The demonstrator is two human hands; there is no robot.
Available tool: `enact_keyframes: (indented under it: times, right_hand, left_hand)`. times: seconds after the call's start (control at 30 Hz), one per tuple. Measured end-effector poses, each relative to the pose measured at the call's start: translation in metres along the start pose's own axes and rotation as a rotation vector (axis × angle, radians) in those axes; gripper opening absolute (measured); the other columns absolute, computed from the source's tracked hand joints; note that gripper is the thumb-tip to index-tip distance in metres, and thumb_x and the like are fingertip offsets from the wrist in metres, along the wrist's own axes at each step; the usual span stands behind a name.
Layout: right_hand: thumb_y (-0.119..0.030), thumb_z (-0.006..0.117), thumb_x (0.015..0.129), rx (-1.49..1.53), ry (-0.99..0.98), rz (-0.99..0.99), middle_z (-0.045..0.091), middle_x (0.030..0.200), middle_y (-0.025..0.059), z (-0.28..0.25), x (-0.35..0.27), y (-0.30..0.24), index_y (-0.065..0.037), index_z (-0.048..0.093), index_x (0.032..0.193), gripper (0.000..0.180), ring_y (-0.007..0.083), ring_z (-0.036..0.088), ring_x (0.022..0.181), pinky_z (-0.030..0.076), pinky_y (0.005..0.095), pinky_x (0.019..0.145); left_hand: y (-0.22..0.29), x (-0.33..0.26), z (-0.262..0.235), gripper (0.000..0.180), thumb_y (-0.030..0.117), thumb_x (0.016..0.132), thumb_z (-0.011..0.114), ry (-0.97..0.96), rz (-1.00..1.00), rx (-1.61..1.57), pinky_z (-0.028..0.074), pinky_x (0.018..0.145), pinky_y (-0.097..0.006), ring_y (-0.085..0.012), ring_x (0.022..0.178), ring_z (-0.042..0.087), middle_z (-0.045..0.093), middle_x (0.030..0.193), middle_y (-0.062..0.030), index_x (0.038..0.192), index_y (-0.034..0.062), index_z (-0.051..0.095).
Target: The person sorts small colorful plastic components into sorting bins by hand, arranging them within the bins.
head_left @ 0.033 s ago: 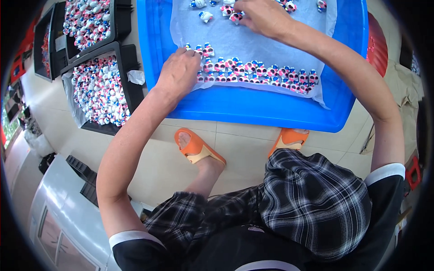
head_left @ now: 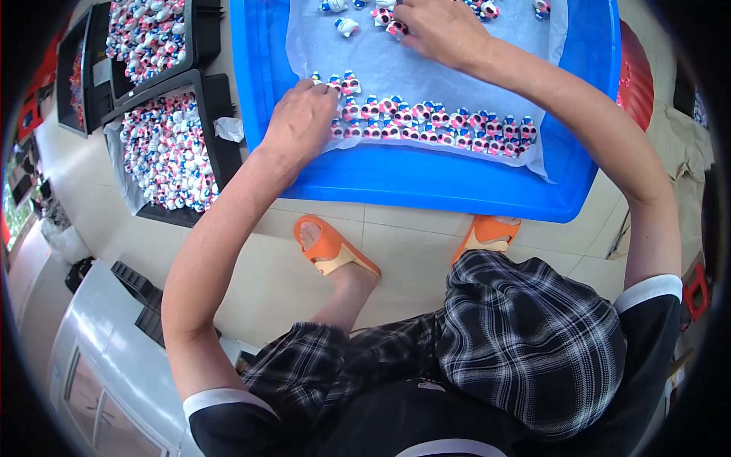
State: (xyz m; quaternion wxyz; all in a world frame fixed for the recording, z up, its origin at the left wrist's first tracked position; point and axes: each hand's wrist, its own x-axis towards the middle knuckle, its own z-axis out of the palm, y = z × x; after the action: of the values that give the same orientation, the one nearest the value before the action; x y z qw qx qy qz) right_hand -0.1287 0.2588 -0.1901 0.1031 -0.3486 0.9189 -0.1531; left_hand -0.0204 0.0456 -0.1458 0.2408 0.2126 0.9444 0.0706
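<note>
Your left hand (head_left: 303, 122): curled fingers at the figurine rows (head_left: 392, 120), near-left corner of one blue tray (head_left: 442, 186); grip hidden. Your right hand (head_left: 445, 32): bent fingers against one pink-and-white figurine (head_left: 396, 29), inward from near edge; grip unclear. Rows: two long, one short.

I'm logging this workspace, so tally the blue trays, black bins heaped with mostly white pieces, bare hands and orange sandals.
Blue tray: 1
Black bins: 2 (upper bin, lower bin)
Hands: 2 (left hand, right hand)
Sandals: 2 (left sandal, right sandal)
Total: 7
</note>
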Motion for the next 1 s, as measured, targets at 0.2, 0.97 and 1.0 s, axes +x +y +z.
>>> enact_keyframes:
  times: [0.2, 0.97, 1.0]
  right_hand:
    - [-0.009, 0.057, 0.075, -0.029, 0.096, -0.240, 0.055, 0.093, 0.0102, 0.018, -0.005, -0.013, -0.005, 0.059, 0.088, 0.014, 0.0260, 0.057, 0.090, 0.049, 0.0365, 0.075]
    - [-0.012, 0.056, 0.074, -0.123, 0.129, -0.543, 0.056, 0.087, 0.0128, 0.013, 0.024, 0.005, -0.003, 0.058, 0.085, 0.014, 0.0289, 0.059, 0.084, 0.050, 0.0397, 0.070]
    - [-0.009, 0.053, 0.076, -0.160, -0.005, -0.533, 0.054, 0.091, 0.0103, 0.005, 0.015, 0.000, -0.005, 0.059, 0.093, 0.018, 0.0272, 0.057, 0.094, 0.050, 0.0392, 0.075]
  left_hand:
    - [0.002, 0.000, -0.001, 0.014, 0.010, 0.075, 0.062, 0.016, 0.018, 0.011, 0.047, 0.081, -0.040, -0.0304, 0.094, 0.055, 0.061, 0.093, -0.0166, 0.085, -0.0012, 0.060]
    - [0.005, 0.007, -0.009, 0.028, 0.013, 0.078, 0.063, -0.090, -0.070, 0.089, 0.046, 0.082, -0.037, -0.0290, 0.092, 0.057, 0.061, 0.097, -0.0144, 0.104, 0.0011, 0.061]
    - [0.006, 0.007, -0.009, 0.028, 0.013, 0.078, 0.063, -0.069, -0.081, 0.070, 0.046, 0.082, -0.037, -0.0289, 0.092, 0.056, 0.061, 0.097, -0.0144, 0.104, 0.0013, 0.061]
